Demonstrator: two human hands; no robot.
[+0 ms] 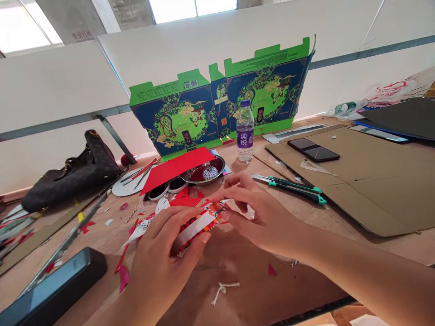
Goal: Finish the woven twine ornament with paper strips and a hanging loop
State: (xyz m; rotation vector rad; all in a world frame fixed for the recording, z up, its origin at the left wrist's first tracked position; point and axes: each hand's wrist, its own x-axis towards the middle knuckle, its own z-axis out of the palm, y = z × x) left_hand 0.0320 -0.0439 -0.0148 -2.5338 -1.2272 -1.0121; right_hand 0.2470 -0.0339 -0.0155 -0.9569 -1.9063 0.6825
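My left hand [170, 240] is wrapped round a small red and orange patterned piece [200, 226] with a plain white strip along its side. Its thumb lies on the near side of the piece. At the right end of the piece, my right hand [253, 210] has its thumb and fingers bent together, touching the patterned edge; whatever lies between its fingertips is too small to make out. Just behind the hands are red paper scraps [185, 198] and a metal bowl [220, 168] holding a black and white ball [210, 172], with a red sheet [180, 167] partly over the bowl.
A water bottle [245, 131] stands before a green and blue carton [183, 117]. Utility knives [295, 189] lie at the right, near cardboard [374, 194] with a phone [313, 150]. A black case [57, 290] and dark bag [71, 181] are at left. Knotted string [222, 288] lies in front.
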